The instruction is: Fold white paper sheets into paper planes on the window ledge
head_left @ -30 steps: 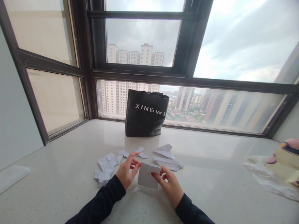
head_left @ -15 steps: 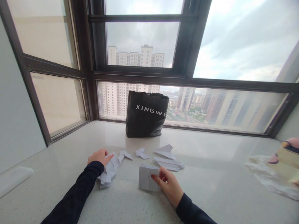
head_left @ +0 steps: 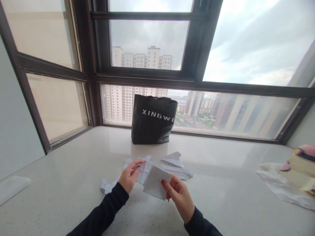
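Observation:
My right hand (head_left: 180, 195) pinches a squarish white sheet of folded paper (head_left: 156, 183) between thumb and fingers, raised and tilted above the counter. Close to its left edge, my left hand (head_left: 130, 175) has its thumb and fingers closed on a folded paper piece (head_left: 142, 177), partly behind the sheet. More folded paper pieces (head_left: 107, 186) lie beside my left sleeve, and others sit just beyond the fingers, overlapping in view. A paper plane (head_left: 172, 159) rests behind my right hand, with a long folded paper (head_left: 180, 172) in front of it.
A black bag (head_left: 154, 119) with white lettering stands upright near the window. On the far right are a yellow and pink item (head_left: 301, 167) and a crumpled white wrapper (head_left: 278, 186). A white flat object (head_left: 14, 187) lies at the left edge of the pale counter (head_left: 221, 196).
My left hand has moved right from the pile, bringing a folded paper piece toward the sheet. My right hand has turned and tilted the sheet.

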Action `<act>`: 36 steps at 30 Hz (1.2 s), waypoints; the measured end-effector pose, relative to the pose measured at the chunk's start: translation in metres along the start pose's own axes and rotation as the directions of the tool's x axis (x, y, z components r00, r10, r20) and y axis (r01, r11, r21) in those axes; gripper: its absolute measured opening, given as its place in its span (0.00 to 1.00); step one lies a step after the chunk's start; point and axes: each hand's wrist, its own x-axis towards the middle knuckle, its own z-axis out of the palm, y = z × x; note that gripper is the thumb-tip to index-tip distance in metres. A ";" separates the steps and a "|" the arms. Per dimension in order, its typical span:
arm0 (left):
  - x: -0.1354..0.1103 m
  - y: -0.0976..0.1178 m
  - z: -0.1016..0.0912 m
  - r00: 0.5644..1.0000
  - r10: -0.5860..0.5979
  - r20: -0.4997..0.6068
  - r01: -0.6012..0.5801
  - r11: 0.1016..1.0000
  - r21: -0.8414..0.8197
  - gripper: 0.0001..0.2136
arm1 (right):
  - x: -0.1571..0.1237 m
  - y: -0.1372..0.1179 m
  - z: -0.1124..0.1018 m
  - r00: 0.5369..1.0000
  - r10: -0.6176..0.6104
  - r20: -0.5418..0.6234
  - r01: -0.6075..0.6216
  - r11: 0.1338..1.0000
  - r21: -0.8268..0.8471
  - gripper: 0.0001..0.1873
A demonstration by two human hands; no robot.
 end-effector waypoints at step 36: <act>-0.027 -0.015 0.034 0.966 -0.067 0.251 0.005 0.971 0.240 0.10 | 0.002 0.015 -0.026 0.980 0.037 0.195 0.060 0.882 -0.467 0.12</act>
